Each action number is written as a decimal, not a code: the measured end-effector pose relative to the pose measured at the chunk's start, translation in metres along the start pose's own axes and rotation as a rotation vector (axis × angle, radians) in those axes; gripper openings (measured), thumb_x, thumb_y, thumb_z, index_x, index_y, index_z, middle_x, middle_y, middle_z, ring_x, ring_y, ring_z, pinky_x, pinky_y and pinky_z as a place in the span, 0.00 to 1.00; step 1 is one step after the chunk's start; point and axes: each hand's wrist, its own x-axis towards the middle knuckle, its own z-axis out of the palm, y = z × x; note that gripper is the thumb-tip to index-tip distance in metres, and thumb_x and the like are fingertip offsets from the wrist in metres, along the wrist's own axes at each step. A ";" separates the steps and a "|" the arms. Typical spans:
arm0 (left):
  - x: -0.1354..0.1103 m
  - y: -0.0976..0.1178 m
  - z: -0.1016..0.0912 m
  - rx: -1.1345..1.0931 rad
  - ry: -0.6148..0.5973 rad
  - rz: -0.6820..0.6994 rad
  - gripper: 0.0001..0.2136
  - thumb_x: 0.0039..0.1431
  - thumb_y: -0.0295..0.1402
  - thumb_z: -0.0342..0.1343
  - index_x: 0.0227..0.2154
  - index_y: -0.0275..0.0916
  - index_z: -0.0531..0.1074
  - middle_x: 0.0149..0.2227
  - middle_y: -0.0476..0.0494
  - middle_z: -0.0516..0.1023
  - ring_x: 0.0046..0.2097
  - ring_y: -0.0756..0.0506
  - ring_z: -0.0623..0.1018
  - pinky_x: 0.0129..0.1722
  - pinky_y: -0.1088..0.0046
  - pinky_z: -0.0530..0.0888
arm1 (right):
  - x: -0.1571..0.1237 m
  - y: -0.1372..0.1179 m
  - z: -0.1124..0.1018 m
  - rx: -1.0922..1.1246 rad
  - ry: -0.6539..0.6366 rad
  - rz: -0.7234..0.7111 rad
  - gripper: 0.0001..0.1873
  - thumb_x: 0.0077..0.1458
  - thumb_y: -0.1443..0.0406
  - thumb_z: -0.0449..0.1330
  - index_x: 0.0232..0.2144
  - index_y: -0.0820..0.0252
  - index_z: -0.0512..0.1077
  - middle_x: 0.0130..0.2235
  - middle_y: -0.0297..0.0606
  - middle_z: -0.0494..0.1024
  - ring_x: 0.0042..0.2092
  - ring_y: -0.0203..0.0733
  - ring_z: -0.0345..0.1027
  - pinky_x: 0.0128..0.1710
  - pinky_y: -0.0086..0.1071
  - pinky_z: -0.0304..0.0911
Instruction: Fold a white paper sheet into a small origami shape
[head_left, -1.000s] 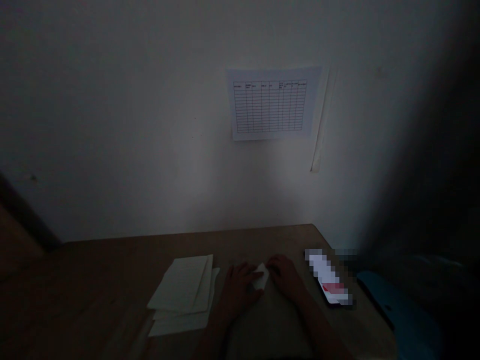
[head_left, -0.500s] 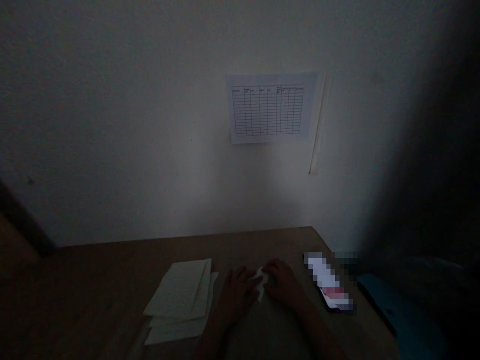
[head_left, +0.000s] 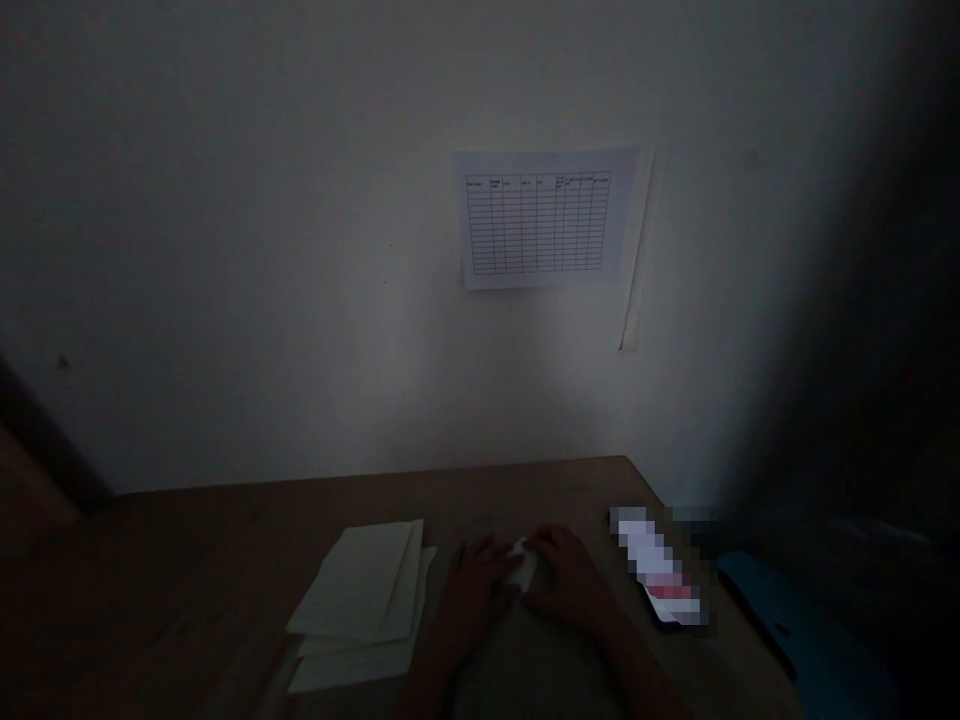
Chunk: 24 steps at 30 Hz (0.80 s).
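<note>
A small piece of white folded paper [head_left: 526, 567] lies on the brown table between my two hands. My left hand [head_left: 478, 585] is on its left side, with the fingers curved over the edge and the thumb at the lower end. On the right side, my right hand [head_left: 562, 578] pinches the paper with its fingers at the top and its thumb lower down. Much of the paper's edge is hidden under the fingers. Left of my left hand sits a loose stack of pale paper sheets [head_left: 360, 580], overlapping unevenly.
A phone [head_left: 652, 565] with a lit, blurred screen lies near the right edge of the table [head_left: 255, 540]. Beyond that edge is a blue seat [head_left: 810, 630]. A printed table sheet [head_left: 540, 220] hangs on the wall behind. The light is dim.
My right thumb has slid down and toward the left along the paper. More of the paper's right part shows between the hands. The stack and the phone stay in place.
</note>
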 end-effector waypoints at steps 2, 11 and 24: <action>0.000 0.002 -0.001 -0.017 0.027 -0.011 0.20 0.58 0.39 0.60 0.55 0.55 0.71 0.61 0.48 0.70 0.64 0.38 0.63 0.65 0.46 0.51 | 0.001 0.003 0.002 0.019 0.024 0.008 0.32 0.46 0.58 0.67 0.55 0.53 0.69 0.58 0.43 0.67 0.60 0.51 0.57 0.61 0.42 0.54; -0.001 0.001 0.005 -0.055 0.162 -0.092 0.26 0.51 0.35 0.63 0.56 0.44 0.71 0.60 0.39 0.69 0.61 0.36 0.67 0.62 0.53 0.63 | 0.003 0.012 0.006 0.072 0.078 0.001 0.24 0.47 0.68 0.62 0.49 0.51 0.71 0.55 0.39 0.69 0.58 0.47 0.61 0.59 0.40 0.57; -0.001 -0.012 0.016 -0.142 0.216 -0.070 0.29 0.45 0.30 0.64 0.54 0.41 0.72 0.60 0.38 0.69 0.61 0.36 0.66 0.62 0.53 0.64 | 0.003 -0.001 0.002 -0.043 0.120 -0.025 0.10 0.56 0.64 0.60 0.40 0.50 0.78 0.48 0.39 0.74 0.53 0.47 0.63 0.55 0.41 0.58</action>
